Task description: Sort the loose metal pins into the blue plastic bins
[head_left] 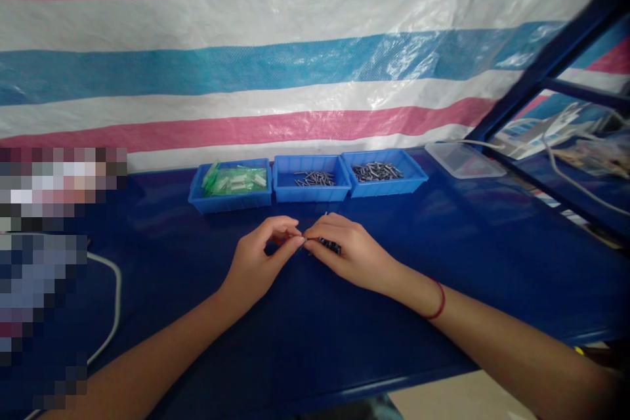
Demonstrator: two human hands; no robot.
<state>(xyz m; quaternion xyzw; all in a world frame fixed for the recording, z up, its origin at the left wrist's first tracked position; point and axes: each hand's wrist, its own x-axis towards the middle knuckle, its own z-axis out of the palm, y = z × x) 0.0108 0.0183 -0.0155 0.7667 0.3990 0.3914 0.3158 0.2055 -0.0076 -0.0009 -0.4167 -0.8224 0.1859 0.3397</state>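
Note:
My left hand (263, 256) and my right hand (357, 252) meet fingertip to fingertip above the blue table (295, 335). Thumb and forefinger of each are pinched together around something tiny between them, too small to make out. Several small dark metal pieces (331, 245) show under and inside the curled fingers of my right hand; whether they are held or lie on the table is unclear. Just beyond my hands stand three blue bins: the left bin (231, 202) holds green and clear bags with white pieces, the middle bin (312, 194) and right bin (391, 188) hold metal pins or screws.
A clear plastic lid (465, 161) lies right of the bins. White cable (118, 295) curves over the table at the left, beside a blurred-out area. A striped sheet (246, 72) hangs behind, and a dark blue metal frame (541, 72) rises at the right.

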